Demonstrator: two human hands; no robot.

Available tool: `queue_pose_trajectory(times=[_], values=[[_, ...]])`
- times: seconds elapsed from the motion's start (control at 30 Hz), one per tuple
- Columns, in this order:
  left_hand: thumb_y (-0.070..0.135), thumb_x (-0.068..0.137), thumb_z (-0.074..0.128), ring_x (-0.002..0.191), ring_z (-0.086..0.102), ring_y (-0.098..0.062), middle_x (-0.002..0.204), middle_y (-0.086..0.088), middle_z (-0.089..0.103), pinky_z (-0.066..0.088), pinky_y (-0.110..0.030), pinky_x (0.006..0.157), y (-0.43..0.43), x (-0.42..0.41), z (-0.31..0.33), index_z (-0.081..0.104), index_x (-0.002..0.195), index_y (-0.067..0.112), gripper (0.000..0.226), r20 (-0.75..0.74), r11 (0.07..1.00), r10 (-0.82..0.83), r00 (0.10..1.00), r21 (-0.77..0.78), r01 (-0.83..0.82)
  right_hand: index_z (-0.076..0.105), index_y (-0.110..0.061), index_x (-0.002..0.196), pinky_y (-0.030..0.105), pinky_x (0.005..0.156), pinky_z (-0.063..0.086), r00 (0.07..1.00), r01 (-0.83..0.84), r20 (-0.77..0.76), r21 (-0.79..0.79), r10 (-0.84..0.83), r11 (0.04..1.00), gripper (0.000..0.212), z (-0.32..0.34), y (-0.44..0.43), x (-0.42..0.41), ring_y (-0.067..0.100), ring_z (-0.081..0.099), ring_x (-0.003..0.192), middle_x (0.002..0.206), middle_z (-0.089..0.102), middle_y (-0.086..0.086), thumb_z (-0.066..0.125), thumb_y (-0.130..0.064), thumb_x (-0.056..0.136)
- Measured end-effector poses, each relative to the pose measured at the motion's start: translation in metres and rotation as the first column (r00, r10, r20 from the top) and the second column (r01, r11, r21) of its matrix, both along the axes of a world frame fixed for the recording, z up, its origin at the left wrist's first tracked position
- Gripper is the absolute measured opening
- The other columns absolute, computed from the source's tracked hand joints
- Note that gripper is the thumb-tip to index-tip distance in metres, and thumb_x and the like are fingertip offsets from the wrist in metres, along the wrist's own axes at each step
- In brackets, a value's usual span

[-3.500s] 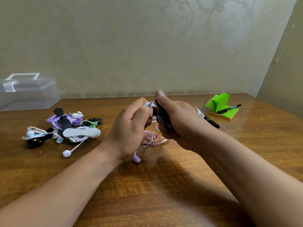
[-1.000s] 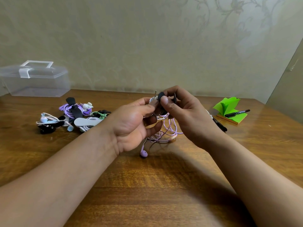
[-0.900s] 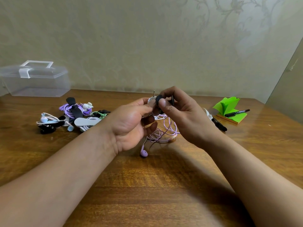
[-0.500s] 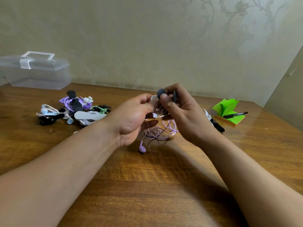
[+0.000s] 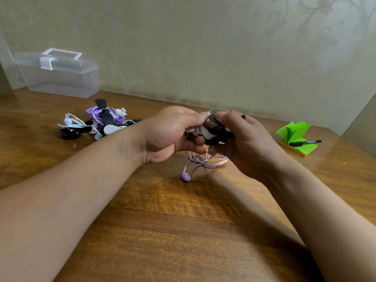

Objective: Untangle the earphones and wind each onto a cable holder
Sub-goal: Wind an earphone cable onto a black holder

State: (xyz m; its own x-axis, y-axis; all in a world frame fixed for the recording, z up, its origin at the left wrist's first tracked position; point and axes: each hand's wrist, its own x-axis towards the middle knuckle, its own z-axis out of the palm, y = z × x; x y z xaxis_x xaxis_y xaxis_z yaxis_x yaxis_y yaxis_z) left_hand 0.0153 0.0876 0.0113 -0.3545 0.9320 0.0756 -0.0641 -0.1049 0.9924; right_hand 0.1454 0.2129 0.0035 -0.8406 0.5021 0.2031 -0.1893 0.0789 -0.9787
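On the head view, both forearms reach in from the near edge of the wooden table and meet above its middle, wrists raised off the wood. My left hand is turned palm toward the right. Its fingers are curled under and its thumb is laid on top, pinching the wound turns of the lilac earphones against the black cable holder. My right hand faces it with fingers curled round the holder's far side and the thumb tip on its rounded upper end. The jack plug sticks up between the two thumbs. The rest of the cable hangs below the hands and lies in loose loops on the table, ending in one earbud nearer to me.

Toward the far left edge lies a pile of wound earphones, with a clear plastic box behind it against the wall. At the far right corner, a black marker rests on a green sticky-note pad.
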Motion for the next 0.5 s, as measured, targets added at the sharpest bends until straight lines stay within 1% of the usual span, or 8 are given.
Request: queue_pose_trajectory(times=[0.07, 0.13, 0.2, 0.27, 0.3, 0.37, 0.43, 0.5], values=[[0.019, 0.107, 0.050, 0.062, 0.056, -0.012, 0.085, -0.013, 0.059, 0.056, -0.024, 0.055, -0.001, 0.001, 0.002, 0.060, 0.119, -0.008, 0.031, -0.001, 1.000, -0.019, 1.000, -0.004, 0.019, 0.062, -0.002, 0.106, 0.035, 0.058, 0.051, 1.000, 0.016, 0.004, 0.000, -0.016, 1.000, 0.026, -0.001, -0.001, -0.002, 0.032, 0.062, 0.081, 0.093, 0.066, 0.019, 0.062, -0.023, 0.090], [0.018, 0.107, 0.050, 0.064, 0.057, -0.013, 0.093, -0.018, 0.057, 0.059, -0.027, 0.057, -0.001, 0.002, 0.002, 0.060, 0.118, -0.010, 0.032, -0.009, 1.000, -0.029, 1.000, -0.011, 0.029, 0.059, -0.005, 0.098, 0.034, 0.056, 0.048, 1.000, 0.029, 0.010, 0.003, -0.029, 1.000, 0.018, -0.001, -0.003, -0.002, 0.029, 0.061, 0.074, 0.084, 0.066, 0.016, 0.061, -0.019, 0.087], [0.018, 0.108, 0.050, 0.063, 0.059, -0.015, 0.093, -0.019, 0.058, 0.062, -0.032, 0.061, 0.001, 0.007, 0.000, 0.061, 0.108, -0.005, 0.026, -0.045, 1.000, -0.015, 0.999, -0.025, 0.014, 0.057, -0.008, 0.092, 0.034, 0.055, 0.048, 0.998, 0.062, 0.029, 0.050, -0.064, 0.997, 0.006, -0.002, -0.004, -0.002, 0.027, 0.060, 0.069, 0.079, 0.064, 0.012, 0.060, -0.013, 0.093], [0.018, 0.107, 0.053, 0.059, 0.060, -0.015, 0.084, -0.016, 0.059, 0.065, -0.038, 0.064, 0.004, 0.013, -0.004, 0.058, 0.097, 0.001, 0.021, -0.123, 0.997, 0.049, 0.991, -0.045, -0.055, 0.054, -0.012, 0.086, 0.034, 0.055, 0.048, 0.988, 0.131, 0.065, 0.151, -0.141, 0.980, 0.013, -0.004, -0.004, -0.003, 0.024, 0.058, 0.065, 0.074, 0.061, 0.007, 0.058, -0.010, 0.098], [0.018, 0.107, 0.053, 0.057, 0.061, -0.015, 0.080, -0.013, 0.059, 0.065, -0.039, 0.063, 0.005, 0.016, -0.007, 0.056, 0.093, 0.004, 0.021, -0.166, 0.994, 0.088, 0.982, -0.050, -0.098, 0.051, -0.013, 0.085, 0.034, 0.054, 0.048, 0.980, 0.160, 0.081, 0.224, -0.182, 0.961, 0.016, -0.004, -0.004, -0.004, 0.022, 0.056, 0.063, 0.073, 0.058, 0.005, 0.057, -0.010, 0.099], [0.019, 0.107, 0.054, 0.057, 0.063, -0.017, 0.078, -0.011, 0.059, 0.065, -0.038, 0.059, 0.008, 0.020, -0.012, 0.054, 0.088, 0.008, 0.022, -0.220, 0.984, 0.159, 0.962, -0.042, -0.173, 0.050, -0.013, 0.089, 0.035, 0.056, 0.048, 0.961, 0.185, 0.126, 0.377, -0.248, 0.908, 0.014, -0.005, -0.004, -0.003, 0.018, 0.054, 0.060, 0.075, 0.056, 0.003, 0.056, -0.016, 0.101], [0.019, 0.107, 0.054, 0.056, 0.064, -0.016, 0.079, -0.012, 0.060, 0.064, -0.038, 0.059, 0.010, 0.022, -0.015, 0.055, 0.088, 0.008, 0.022, -0.201, 0.978, 0.204, 0.958, -0.011, -0.210, 0.051, -0.013, 0.096, 0.034, 0.059, 0.047, 0.937, 0.187, 0.167, 0.502, -0.308, 0.844, 0.018, -0.004, -0.004, -0.002, 0.013, 0.053, 0.063, 0.080, 0.057, 0.001, 0.055, -0.028, 0.104], [0.017, 0.107, 0.054, 0.051, 0.062, -0.010, 0.078, -0.011, 0.061, 0.064, -0.036, 0.058, 0.012, 0.024, -0.015, 0.056, 0.089, 0.006, 0.022, -0.145, 0.972, 0.233, 0.962, 0.033, -0.231, 0.052, -0.013, 0.100, 0.033, 0.065, 0.046, 0.927, 0.209, 0.145, 0.565, -0.345, 0.798, 0.027, -0.003, -0.005, -0.001, 0.013, 0.053, 0.070, 0.085, 0.058, -0.001, 0.054, -0.039, 0.105]])
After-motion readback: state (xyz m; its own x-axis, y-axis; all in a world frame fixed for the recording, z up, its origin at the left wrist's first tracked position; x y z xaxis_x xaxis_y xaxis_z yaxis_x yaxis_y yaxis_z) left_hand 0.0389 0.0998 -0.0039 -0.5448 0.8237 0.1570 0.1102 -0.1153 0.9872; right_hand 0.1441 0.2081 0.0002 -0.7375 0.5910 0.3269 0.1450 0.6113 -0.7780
